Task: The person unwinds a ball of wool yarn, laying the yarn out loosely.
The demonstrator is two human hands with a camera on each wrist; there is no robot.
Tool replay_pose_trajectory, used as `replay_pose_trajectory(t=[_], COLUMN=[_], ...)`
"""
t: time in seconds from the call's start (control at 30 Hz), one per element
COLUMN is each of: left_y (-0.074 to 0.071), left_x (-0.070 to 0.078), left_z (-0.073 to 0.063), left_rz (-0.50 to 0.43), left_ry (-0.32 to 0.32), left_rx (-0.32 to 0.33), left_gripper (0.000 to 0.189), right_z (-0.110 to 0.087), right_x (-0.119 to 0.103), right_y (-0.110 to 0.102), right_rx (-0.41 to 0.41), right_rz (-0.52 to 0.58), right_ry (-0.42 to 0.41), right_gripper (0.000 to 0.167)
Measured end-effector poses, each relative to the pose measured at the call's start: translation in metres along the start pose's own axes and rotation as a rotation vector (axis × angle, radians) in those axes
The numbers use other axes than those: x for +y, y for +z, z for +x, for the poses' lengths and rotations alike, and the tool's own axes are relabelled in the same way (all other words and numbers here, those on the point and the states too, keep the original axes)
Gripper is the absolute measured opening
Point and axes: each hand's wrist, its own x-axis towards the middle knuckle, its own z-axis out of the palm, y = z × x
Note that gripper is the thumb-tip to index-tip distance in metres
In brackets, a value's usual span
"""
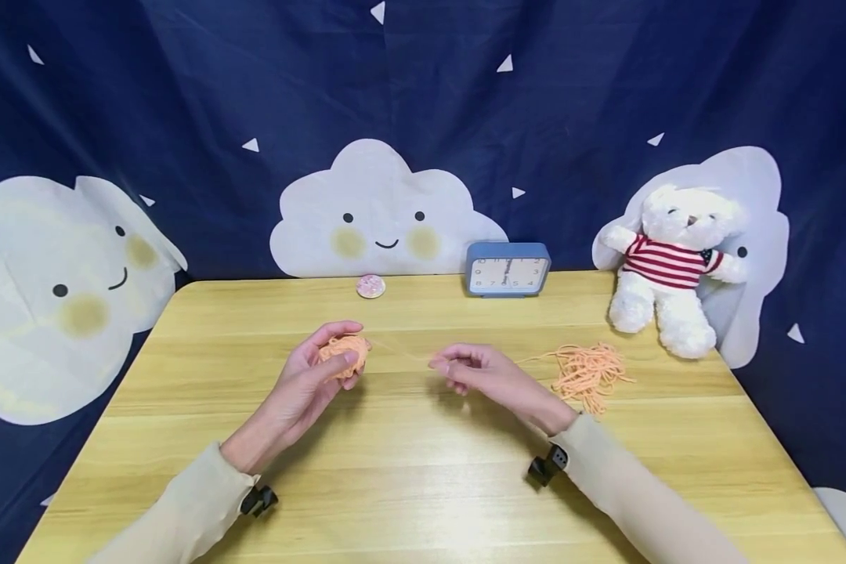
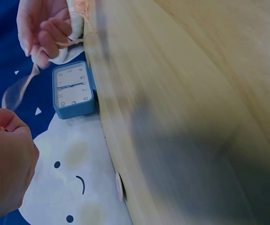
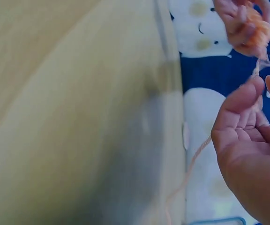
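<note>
My left hand (image 1: pixel 310 381) grips a small ball of peach yarn (image 1: pixel 340 354), thumb across its front, above the table. To its right, my right hand (image 1: pixel 489 377) pinches the strand of yarn (image 3: pixel 198 152) between thumb and fingers. From the ball the strand spans the gap to the right hand, blurred in the left wrist view. Beyond that hand it trails to a loose heap of peach yarn (image 1: pixel 589 374) on the table. In the right wrist view the wound ball (image 3: pixel 257 30) shows among the left hand's fingers.
A blue clock (image 1: pixel 507 269) stands at the table's back edge, with a round pink patterned disc (image 1: pixel 370 287) left of it. A white teddy bear (image 1: pixel 677 266) in a striped shirt sits at the back right corner. Behind hangs a dark blue cloud-print curtain (image 1: pixel 423 94).
</note>
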Motion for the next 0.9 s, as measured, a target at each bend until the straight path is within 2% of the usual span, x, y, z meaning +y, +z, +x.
replay_pose_trajectory(t=[0.13,0.4,0.73,0.9], left_y=[-0.003,-0.010,-0.011,-0.012], left_x=[0.001,0.001,0.001,0.000], left_z=[-0.003,-0.008,-0.010,-0.011], left_rz=[0.024,0.009,-0.025,-0.024], left_ry=[0.002,0.006,-0.002,0.006], left_rx=[0.006,0.025,0.031,0.039], left_gripper=[0.036,0.031,0.044,0.044], right_z=[-0.012,-0.040,-0.063,-0.076], right_x=[-0.007,-0.014,-0.006,-0.002], right_y=[-0.014,-0.039,-0.067,-0.082], right_rx=[0.093,0.234,0.412,0.516], right_rz=[-0.015,0.009,0.314,0.416], right_ry=[-0.045,-0.157,-0.361,-0.412], right_gripper=[0.025,0.032,0.029,0.030])
